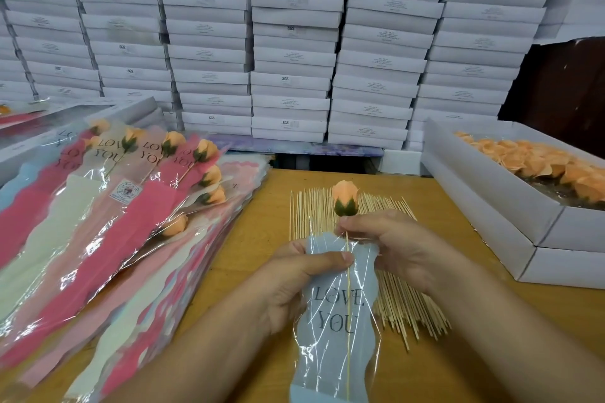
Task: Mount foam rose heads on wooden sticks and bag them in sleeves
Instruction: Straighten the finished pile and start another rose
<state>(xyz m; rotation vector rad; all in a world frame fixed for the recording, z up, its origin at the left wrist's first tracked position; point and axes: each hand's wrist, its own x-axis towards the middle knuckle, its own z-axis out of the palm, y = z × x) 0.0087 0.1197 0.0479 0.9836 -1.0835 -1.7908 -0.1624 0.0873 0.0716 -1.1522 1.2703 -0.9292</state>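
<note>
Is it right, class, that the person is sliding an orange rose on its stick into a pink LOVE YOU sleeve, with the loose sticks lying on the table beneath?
Not quite. The head view shows the sleeve is pale blue, not pink. The rest holds: the left hand pinches the sleeve, the right hand holds the stick of the orange rose, and the loose sticks lie on the table beneath.

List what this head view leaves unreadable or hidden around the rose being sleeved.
- Sleeve: bottom end cut off by the frame's lower edge.
- Stick: top hidden by the right hand.
- White boxes: label print too small to read.
- Left hand: fingers hidden behind the sleeve.
</note>
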